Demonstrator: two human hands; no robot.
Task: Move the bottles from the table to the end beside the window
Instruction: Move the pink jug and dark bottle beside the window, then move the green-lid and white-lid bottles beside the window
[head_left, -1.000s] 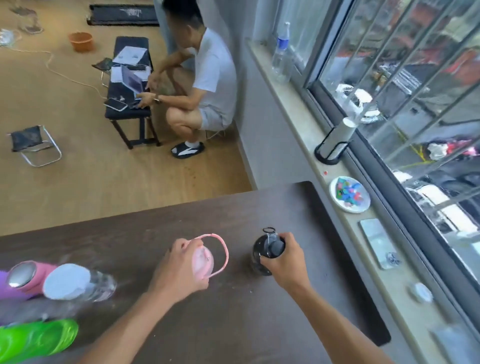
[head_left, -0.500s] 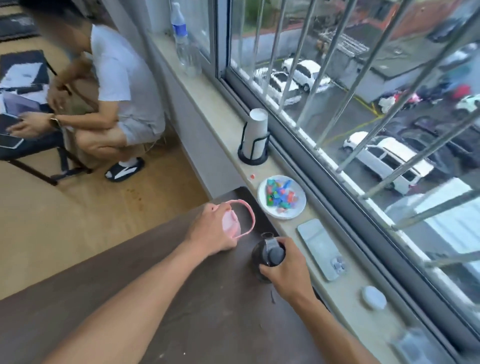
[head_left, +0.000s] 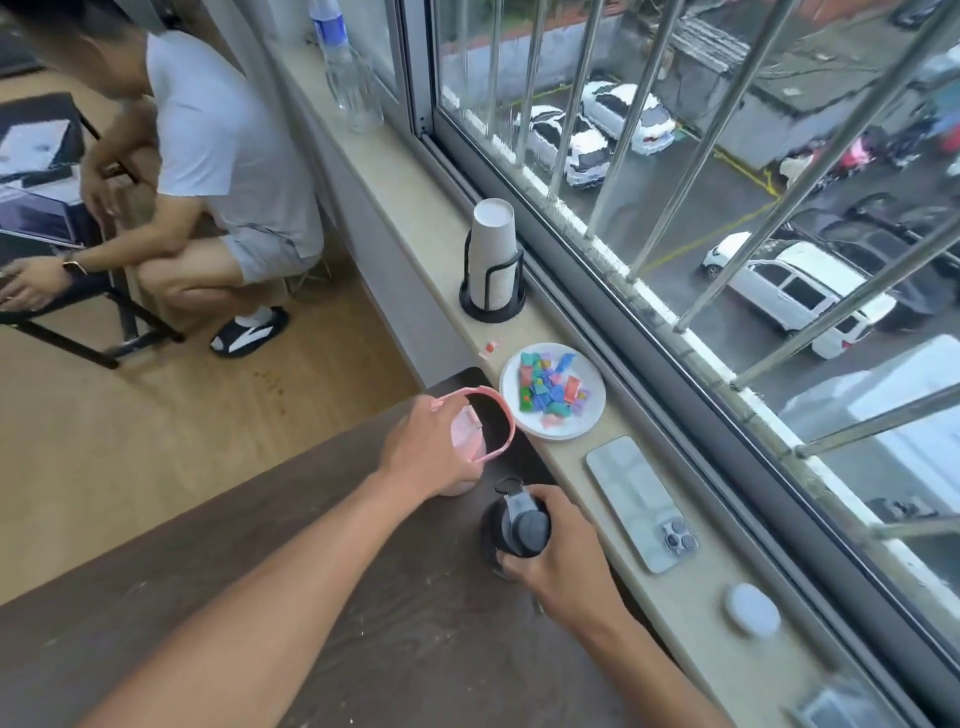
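Observation:
A pink bottle (head_left: 464, 441) with a pink loop handle stands at the far corner of the dark wooden table (head_left: 363, 623), close to the window sill. My left hand (head_left: 431, 452) is wrapped around its top. A black bottle (head_left: 514, 525) with a dark flip lid stands just nearer on the table's window-side edge, and my right hand (head_left: 561, 566) grips it from the near side. Both bottles look upright with their bases on or just above the tabletop; I cannot tell which.
The stone sill (head_left: 691, 613) beside the table carries a white plate of coloured pieces (head_left: 551, 397), a phone lying flat (head_left: 641, 501), a small white case (head_left: 751, 616), a cup stack in a black holder (head_left: 492, 262) and a clear water bottle (head_left: 345, 67). A person (head_left: 208, 171) squats on the floor at the far left.
Both hands have carried the pink and black bottles from the middle of the table towards its window-side end. My view has swung right, so the other bottles at the left are out of sight.

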